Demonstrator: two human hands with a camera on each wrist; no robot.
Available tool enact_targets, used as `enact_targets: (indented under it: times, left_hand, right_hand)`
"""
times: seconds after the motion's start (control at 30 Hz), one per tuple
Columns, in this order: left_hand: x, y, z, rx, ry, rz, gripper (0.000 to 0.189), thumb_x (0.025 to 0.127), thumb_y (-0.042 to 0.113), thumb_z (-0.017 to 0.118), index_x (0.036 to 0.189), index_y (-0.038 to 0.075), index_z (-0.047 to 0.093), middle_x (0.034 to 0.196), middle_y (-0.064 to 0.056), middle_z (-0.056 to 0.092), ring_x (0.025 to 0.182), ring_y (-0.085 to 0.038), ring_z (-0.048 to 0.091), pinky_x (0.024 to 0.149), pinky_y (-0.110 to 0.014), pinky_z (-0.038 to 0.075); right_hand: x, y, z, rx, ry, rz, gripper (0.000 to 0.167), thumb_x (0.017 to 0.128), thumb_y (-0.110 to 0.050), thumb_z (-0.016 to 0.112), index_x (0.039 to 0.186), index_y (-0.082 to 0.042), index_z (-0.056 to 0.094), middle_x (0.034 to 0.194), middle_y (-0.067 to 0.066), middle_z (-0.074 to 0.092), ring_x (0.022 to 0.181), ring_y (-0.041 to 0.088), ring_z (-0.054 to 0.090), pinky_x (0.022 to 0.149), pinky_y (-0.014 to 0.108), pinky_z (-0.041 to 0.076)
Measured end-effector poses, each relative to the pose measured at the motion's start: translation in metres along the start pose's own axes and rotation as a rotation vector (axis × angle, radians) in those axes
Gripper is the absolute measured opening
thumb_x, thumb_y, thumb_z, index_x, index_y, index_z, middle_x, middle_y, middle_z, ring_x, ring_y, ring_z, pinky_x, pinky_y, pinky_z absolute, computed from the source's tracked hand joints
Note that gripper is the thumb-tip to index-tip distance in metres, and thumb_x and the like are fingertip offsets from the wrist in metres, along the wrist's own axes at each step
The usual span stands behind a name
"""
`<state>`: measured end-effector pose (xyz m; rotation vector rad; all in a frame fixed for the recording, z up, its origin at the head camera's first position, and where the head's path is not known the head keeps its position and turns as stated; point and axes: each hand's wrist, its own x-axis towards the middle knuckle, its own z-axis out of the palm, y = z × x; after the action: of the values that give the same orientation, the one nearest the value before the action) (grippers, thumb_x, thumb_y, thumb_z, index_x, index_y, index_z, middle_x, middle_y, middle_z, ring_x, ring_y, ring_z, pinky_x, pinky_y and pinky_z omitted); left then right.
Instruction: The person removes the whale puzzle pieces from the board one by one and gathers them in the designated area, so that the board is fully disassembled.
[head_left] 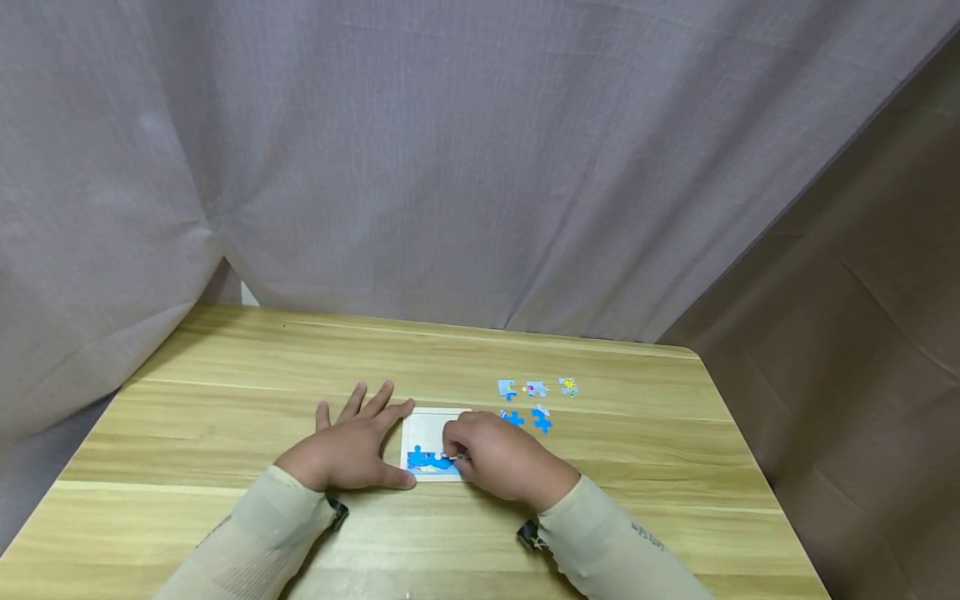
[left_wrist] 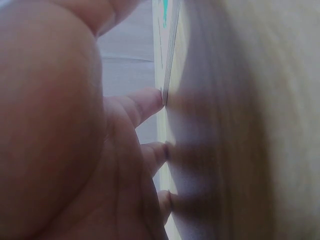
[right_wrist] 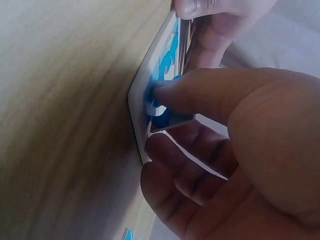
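Observation:
A small white puzzle tray (head_left: 429, 427) lies on the table, with joined blue puzzle pieces (head_left: 423, 460) along its near side. My left hand (head_left: 345, 450) spreads its fingers beside it, thumb and index fingertip at the tray's left corners. Over the tray's right part, my right hand (head_left: 498, 457) pinches a blue puzzle piece (right_wrist: 175, 119) between thumb and fingers. In the right wrist view this piece is tilted against the tray's near right corner, partly hidden by the thumb. The left wrist view shows the index fingertip (left_wrist: 152, 100) at the tray's edge.
Several loose puzzle pieces lie right of the tray, among them one with a yellow sun (head_left: 568, 385) and a blue one (head_left: 542, 420). The wooden table (head_left: 637, 467) ends at a grey curtain (head_left: 420, 167) behind, with a darker curtain (head_left: 847, 333) to the right.

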<state>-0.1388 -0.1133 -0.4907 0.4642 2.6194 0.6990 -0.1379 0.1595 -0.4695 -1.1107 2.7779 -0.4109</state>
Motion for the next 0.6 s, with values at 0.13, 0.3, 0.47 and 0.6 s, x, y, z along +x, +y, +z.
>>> enact_targets:
  times: [0.13,0.3,0.47,0.6]
  left_hand:
    - [0.0001,0.0004,0.0001,0.0,-0.001,0.002,0.117,0.083,0.072,0.09,0.178,0.034,0.034,0.192,-0.008,0.006,0.176,-0.048,-0.007,0.122,-0.094,-0.009]
    - [0.0002,0.0004,0.0004,0.001,0.001,0.006,0.117,0.083,0.073,0.089,0.178,0.034,0.034,0.192,-0.008,0.006,0.176,-0.048,-0.007,0.122,-0.094,-0.009]
    - [-0.0006,-0.0002,0.0006,-0.003,0.004,0.006,0.117,0.083,0.073,0.089,0.179,0.034,0.034,0.192,-0.008,0.006,0.176,-0.049,-0.007,0.122,-0.094,-0.009]
    - [-0.0007,-0.0004,0.0003,-0.004,0.008,0.01,0.118,0.083,0.073,0.089,0.179,0.034,0.034,0.192,-0.009,0.007,0.176,-0.049,-0.007,0.122,-0.094,-0.009]
  right_hand:
    - [-0.0007,0.001,0.0009,0.001,0.008,0.006,0.025,0.1,-0.006,0.077,0.088,-0.023,0.063,0.084,-0.012,0.056,0.079,0.006,0.05,0.072,0.022,0.045]
    - [-0.0024,-0.0003,-0.0017,0.015,-0.005,0.029,0.028,0.101,-0.012,0.08,0.086,-0.024,0.06,0.082,-0.013,0.055,0.078,0.006,0.05,0.07,0.022,0.044]
    - [-0.0049,-0.0008,-0.005,0.034,-0.022,0.062,0.029,0.102,-0.018,0.082,0.087,-0.026,0.059,0.08,-0.015,0.055,0.08,0.007,0.053,0.071,0.024,0.047]
    - [-0.0082,0.0007,-0.0088,0.077,-0.015,0.075,0.027,0.103,-0.018,0.082,0.089,-0.026,0.06,0.079,-0.015,0.055,0.076,0.005,0.053,0.07,0.024,0.048]
